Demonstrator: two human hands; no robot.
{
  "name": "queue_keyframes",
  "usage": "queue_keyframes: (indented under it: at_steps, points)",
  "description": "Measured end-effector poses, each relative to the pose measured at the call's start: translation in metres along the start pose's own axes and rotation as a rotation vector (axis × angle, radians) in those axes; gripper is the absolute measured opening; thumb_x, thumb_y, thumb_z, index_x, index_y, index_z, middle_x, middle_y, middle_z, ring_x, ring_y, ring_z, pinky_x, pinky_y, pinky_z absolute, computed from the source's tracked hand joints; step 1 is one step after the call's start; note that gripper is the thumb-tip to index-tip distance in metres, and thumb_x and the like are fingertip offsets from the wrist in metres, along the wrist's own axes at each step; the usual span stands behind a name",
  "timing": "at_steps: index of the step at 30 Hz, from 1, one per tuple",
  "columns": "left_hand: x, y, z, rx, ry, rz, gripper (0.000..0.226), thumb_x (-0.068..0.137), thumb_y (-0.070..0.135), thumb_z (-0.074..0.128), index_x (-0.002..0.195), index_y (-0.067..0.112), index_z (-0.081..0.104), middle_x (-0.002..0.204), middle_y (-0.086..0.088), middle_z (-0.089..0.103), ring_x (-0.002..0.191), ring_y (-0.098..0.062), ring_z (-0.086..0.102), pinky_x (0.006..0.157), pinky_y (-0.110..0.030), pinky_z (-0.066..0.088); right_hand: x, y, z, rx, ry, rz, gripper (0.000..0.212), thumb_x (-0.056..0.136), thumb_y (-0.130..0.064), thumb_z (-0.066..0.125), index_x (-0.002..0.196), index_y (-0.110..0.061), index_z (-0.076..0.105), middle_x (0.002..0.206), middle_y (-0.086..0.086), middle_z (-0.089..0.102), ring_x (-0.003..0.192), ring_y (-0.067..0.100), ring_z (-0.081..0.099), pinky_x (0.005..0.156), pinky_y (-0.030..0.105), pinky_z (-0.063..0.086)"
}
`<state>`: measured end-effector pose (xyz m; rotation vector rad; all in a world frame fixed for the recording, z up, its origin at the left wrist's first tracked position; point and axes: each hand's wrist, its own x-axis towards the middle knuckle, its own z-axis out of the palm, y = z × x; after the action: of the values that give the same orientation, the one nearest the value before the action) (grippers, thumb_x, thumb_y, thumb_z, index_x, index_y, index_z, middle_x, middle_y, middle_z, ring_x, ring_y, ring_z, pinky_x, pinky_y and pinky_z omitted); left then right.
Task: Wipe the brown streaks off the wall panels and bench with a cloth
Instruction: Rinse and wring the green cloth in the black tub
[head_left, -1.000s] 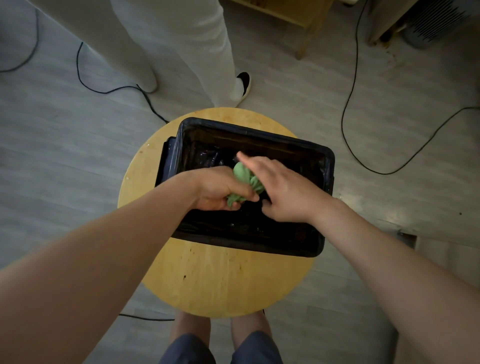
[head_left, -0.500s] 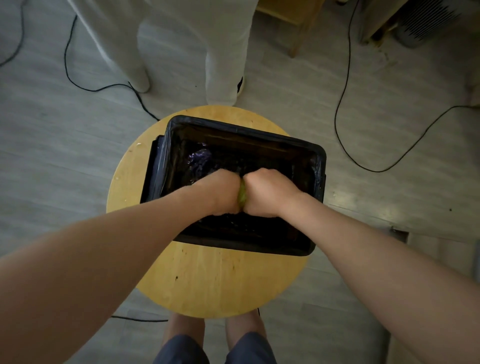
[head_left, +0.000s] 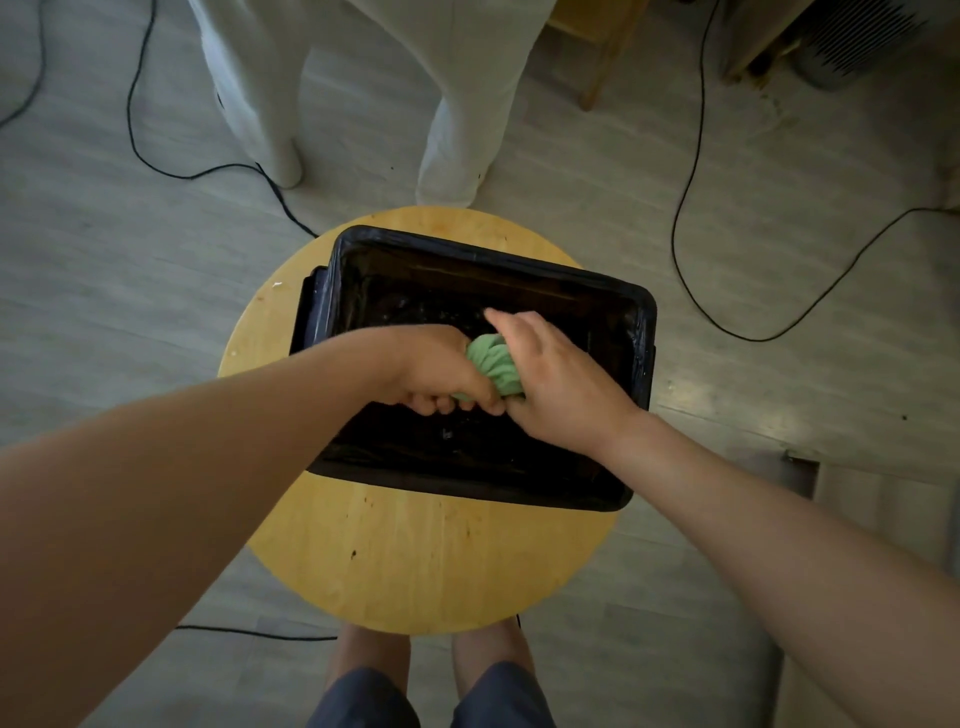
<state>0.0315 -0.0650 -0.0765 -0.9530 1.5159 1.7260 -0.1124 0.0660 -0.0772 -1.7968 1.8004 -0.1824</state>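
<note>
Round wooden stool (head_left: 415, 561) carries the black tub (head_left: 613, 499), both forearms reaching in over it. Left hand (head_left: 441, 374) clenches the bunched green cloth (head_left: 493, 364) above the tub's middle, fingers curled under. Right hand (head_left: 561, 379) lies against it, fingers straight.

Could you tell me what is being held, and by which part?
The left hand grips the bunched green cloth around its lower end; the right hand lies against its upper part, fingers straight.
</note>
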Motion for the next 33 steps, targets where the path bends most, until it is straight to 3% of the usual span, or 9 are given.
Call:
queue_keyframes:
  at_steps: [3,7,10,14,18,21,24,27,33]
  points:
    - [-0.005,0.002,-0.01,-0.171,-0.299,-0.086,0.027,0.091,0.017,0.075,0.112,0.008,0.062,0.073,0.0,0.051,0.055,-0.008,0.035,0.042,-0.017,0.025,-0.01,-0.006,-0.007,0.048,-0.036,-0.132,0.091,0.089,-0.008,0.072,0.163,-0.011,0.02,0.144,0.011,0.042,0.129,0.023,0.047,0.102,0.023,0.043]
    - [-0.014,0.012,-0.012,-0.179,-0.426,-0.088,0.014,0.092,0.014,0.074,0.094,0.014,0.06,0.07,0.002,0.046,0.054,-0.006,0.03,0.042,-0.016,0.024,-0.01,-0.012,-0.015,0.057,0.001,-0.059,0.095,0.086,-0.02,0.08,0.161,-0.006,0.023,0.131,0.008,0.047,0.111,0.006,0.043,0.088,0.005,0.034]
    - [-0.019,0.02,-0.006,-0.021,-0.391,-0.092,0.022,0.088,0.017,0.079,0.096,0.013,0.059,0.067,0.002,0.044,0.054,-0.008,0.028,0.044,-0.02,0.021,-0.004,-0.017,-0.017,-0.091,-0.049,0.002,0.085,0.086,-0.03,0.079,0.155,-0.005,0.036,0.129,0.009,0.056,0.107,0.016,0.058,0.078,0.024,0.05]
    - [-0.015,0.018,0.003,0.287,-0.123,-0.039,0.04,0.079,0.043,0.084,0.094,0.013,0.062,0.063,0.002,0.051,0.05,-0.012,0.04,0.047,-0.027,0.035,0.009,-0.028,-0.025,-0.408,-0.057,0.055,0.031,0.091,-0.029,0.066,0.114,-0.01,0.058,0.102,0.008,0.068,0.085,0.033,0.07,0.057,0.035,0.04]
    - [-0.008,0.016,0.016,0.851,0.262,0.119,0.027,0.093,0.041,0.063,0.081,0.017,0.063,0.07,0.002,0.057,0.07,-0.019,0.059,0.066,-0.034,0.049,0.024,-0.027,-0.029,-0.318,-0.169,0.153,0.023,0.089,-0.012,0.064,0.111,-0.009,0.06,0.085,0.006,0.061,0.076,0.032,0.062,0.057,0.035,0.04]
    - [-0.007,0.007,0.025,0.826,0.49,0.087,0.019,0.095,0.034,0.056,0.083,0.019,0.06,0.075,0.003,0.052,0.073,-0.02,0.058,0.064,-0.035,0.048,0.03,-0.03,-0.025,-0.201,-0.245,0.192,0.013,0.088,-0.008,0.061,0.096,-0.018,0.062,0.074,-0.003,0.05,0.07,0.023,0.057,0.055,0.033,0.048]
    - [-0.002,-0.004,0.032,0.861,0.535,0.093,0.014,0.097,0.032,0.057,0.094,0.02,0.063,0.077,0.004,0.051,0.072,-0.022,0.059,0.065,-0.036,0.052,0.034,-0.028,-0.017,-0.115,-0.327,0.206,0.012,0.089,-0.01,0.061,0.083,-0.02,0.065,0.076,0.001,0.061,0.069,0.023,0.063,0.057,0.034,0.055]
    - [0.005,-0.001,0.023,0.788,0.36,0.104,0.021,0.1,0.032,0.053,0.091,0.015,0.06,0.08,0.001,0.055,0.075,-0.021,0.057,0.07,-0.035,0.051,0.033,-0.015,-0.007,-0.06,-0.293,0.158,0.009,0.09,-0.018,0.069,0.089,-0.018,0.059,0.085,-0.002,0.059,0.078,0.023,0.064,0.062,0.034,0.053]
    - [-0.001,0.005,-0.007,0.144,-0.09,-0.071,0.016,0.083,0.019,0.071,0.084,0.016,0.055,0.06,0.002,0.044,0.048,-0.013,0.032,0.044,-0.025,0.025,0.004,-0.009,-0.005,-0.032,0.031,0.002,0.076,0.084,-0.025,0.084,0.145,-0.009,0.043,0.128,0.013,0.054,0.102,0.026,0.062,0.075,0.035,0.055]
